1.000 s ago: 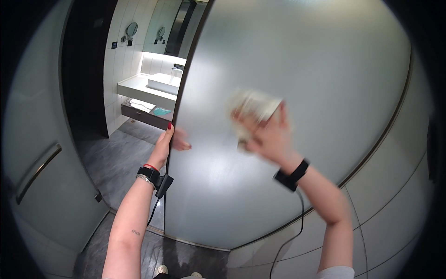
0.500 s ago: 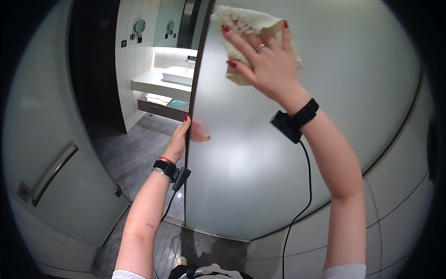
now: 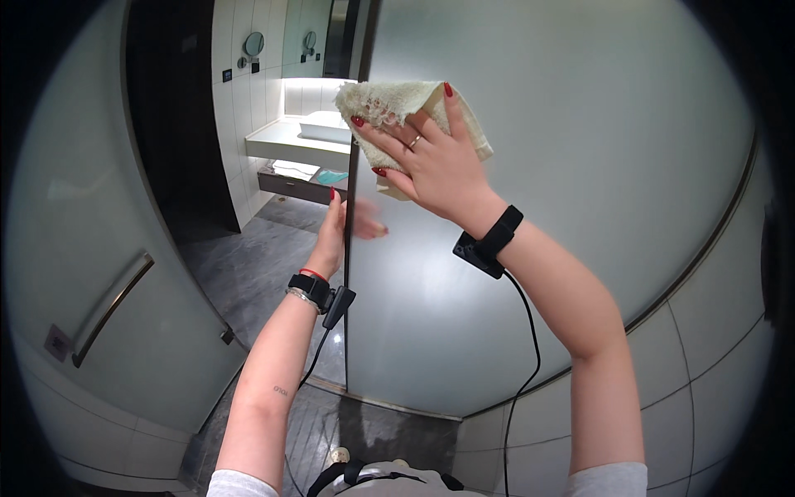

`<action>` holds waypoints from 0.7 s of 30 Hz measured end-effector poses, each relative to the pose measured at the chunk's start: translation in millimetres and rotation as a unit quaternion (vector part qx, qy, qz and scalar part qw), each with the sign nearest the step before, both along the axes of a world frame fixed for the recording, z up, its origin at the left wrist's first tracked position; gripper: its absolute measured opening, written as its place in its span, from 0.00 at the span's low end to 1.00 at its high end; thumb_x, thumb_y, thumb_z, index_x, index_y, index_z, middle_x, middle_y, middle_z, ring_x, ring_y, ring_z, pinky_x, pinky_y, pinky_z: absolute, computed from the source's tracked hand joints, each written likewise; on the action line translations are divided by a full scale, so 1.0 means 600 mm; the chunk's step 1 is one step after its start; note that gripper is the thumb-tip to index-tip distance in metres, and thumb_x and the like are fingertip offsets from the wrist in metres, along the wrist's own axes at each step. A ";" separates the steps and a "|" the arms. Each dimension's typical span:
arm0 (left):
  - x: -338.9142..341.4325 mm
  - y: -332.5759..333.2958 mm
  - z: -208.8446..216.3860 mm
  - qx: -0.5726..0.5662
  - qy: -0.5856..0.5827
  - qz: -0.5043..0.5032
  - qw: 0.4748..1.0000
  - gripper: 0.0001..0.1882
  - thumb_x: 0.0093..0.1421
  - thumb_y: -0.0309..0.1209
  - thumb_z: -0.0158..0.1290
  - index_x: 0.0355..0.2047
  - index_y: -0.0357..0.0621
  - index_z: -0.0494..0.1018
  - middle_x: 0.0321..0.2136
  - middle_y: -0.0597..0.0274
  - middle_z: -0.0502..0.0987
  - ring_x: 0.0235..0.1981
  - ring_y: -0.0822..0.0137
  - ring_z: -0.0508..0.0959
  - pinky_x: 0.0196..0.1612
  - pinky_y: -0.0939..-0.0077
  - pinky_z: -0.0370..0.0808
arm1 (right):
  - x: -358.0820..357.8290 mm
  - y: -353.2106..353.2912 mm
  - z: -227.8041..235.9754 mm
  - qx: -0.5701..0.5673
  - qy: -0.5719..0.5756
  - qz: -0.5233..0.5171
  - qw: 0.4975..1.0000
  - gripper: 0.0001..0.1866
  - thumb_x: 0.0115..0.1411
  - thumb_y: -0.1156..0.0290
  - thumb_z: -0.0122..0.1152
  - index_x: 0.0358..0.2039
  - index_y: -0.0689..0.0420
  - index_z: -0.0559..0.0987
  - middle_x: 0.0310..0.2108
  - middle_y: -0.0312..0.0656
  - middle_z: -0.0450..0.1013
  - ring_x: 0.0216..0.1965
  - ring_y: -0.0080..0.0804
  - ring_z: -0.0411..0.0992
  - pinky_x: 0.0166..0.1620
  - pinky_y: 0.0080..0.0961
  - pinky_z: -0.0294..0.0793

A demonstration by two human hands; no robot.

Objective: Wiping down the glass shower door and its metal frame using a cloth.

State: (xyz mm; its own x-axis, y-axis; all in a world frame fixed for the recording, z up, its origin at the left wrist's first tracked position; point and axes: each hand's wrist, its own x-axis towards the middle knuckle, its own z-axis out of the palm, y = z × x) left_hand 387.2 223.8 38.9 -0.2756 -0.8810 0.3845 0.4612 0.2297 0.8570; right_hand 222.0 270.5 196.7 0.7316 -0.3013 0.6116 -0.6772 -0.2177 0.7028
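Observation:
A cream terry cloth (image 3: 391,99) with a frayed, loopy corner lies against the frosted glass panel (image 3: 530,331). My right hand (image 3: 439,161) presses it flat there, fingers spread over the fabric, close to the panel's dark left edge. Lower down, my left hand (image 3: 333,236) holds that edge. Its thumb points up on the near side, while the other fingers reach behind and show blurred through the glass. Each wrist wears a black strap with a small dark device and a cable.
To the left stands another frosted glass door (image 3: 91,199) with a metal bar handle (image 3: 112,311). Through the opening are a white basin (image 3: 325,126) on a counter, a drawer (image 3: 302,186) holding folded white and teal items, and a round wall mirror (image 3: 254,44). Grey tiled floor lies below.
My right hand has slid the cloth down and to the left across the glass, toward the panel's edge. My left hand stays at the edge, and the view has shifted slightly.

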 end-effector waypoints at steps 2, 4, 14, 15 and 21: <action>0.004 -0.008 -0.008 -0.009 0.003 -0.002 1.000 0.38 0.64 0.62 0.23 0.40 0.41 0.71 0.27 0.52 0.79 0.32 0.60 0.80 0.40 0.72 0.73 | 0.000 0.000 -0.015 0.032 0.004 -0.004 0.999 0.30 0.59 0.47 0.44 0.63 0.35 0.59 0.53 0.29 0.68 0.61 0.28 0.55 0.66 0.57 0.24; 0.017 -0.020 -0.022 -0.019 0.016 -0.054 0.998 0.39 0.63 0.62 0.21 0.45 0.41 0.70 0.33 0.53 0.79 0.38 0.63 0.78 0.43 0.73 0.71 | 0.002 0.000 -0.042 0.026 0.009 0.002 1.000 0.31 0.59 0.46 0.45 0.63 0.35 0.59 0.53 0.29 0.68 0.61 0.28 0.55 0.66 0.57 0.24; 0.013 -0.001 -0.002 -0.054 -0.080 0.049 0.994 0.34 0.66 0.57 0.26 0.59 0.45 0.60 0.57 0.59 0.65 0.59 0.66 0.62 0.61 0.72 0.52 | -0.090 0.018 -0.282 0.159 0.067 0.028 0.985 0.28 0.60 0.52 0.47 0.61 0.40 0.62 0.49 0.27 0.69 0.59 0.25 0.56 0.68 0.51 0.31; 0.003 0.008 0.015 -0.065 -0.086 0.059 0.992 0.32 0.67 0.54 0.29 0.59 0.45 0.60 0.56 0.59 0.66 0.58 0.66 0.63 0.61 0.71 0.54 | -0.100 0.018 -0.308 0.176 0.112 0.017 0.978 0.28 0.60 0.52 0.45 0.61 0.41 0.62 0.51 0.27 0.68 0.60 0.25 0.55 0.68 0.49 0.31; -0.025 0.036 0.066 -0.127 -0.207 0.071 0.967 0.28 0.67 0.49 0.36 0.59 0.42 0.62 0.51 0.60 0.71 0.54 0.69 0.69 0.58 0.73 0.61 | -0.199 0.037 -0.518 0.203 0.256 0.018 0.945 0.25 0.62 0.56 0.41 0.59 0.48 0.65 0.58 0.29 0.62 0.64 0.24 0.50 0.69 0.44 0.32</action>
